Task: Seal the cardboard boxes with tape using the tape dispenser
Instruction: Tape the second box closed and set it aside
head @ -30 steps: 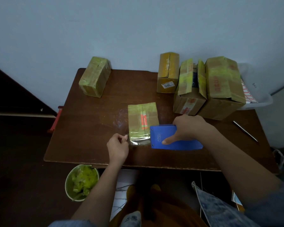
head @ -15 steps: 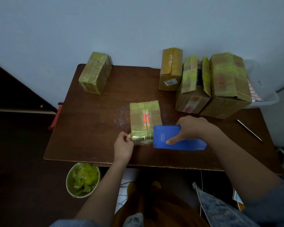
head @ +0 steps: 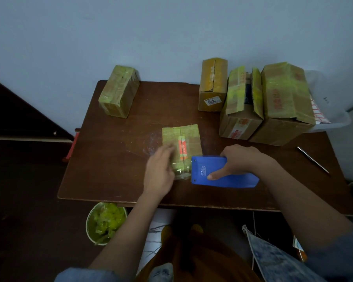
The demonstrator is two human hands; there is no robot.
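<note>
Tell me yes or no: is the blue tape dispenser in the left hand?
No, the right hand grips the blue tape dispenser.

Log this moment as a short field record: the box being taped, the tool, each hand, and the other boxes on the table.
box in work: small flat cardboard box wrapped in yellow-green tape, mid-table
tool: blue plastic tape dispenser, at the box's near right corner
right hand: grips the dispenser
left hand: fingers extended, lying on the box's left side; blurred
other boxes: one taped box far left; three far right, middle one's flaps open
surface: brown wooden table
</note>
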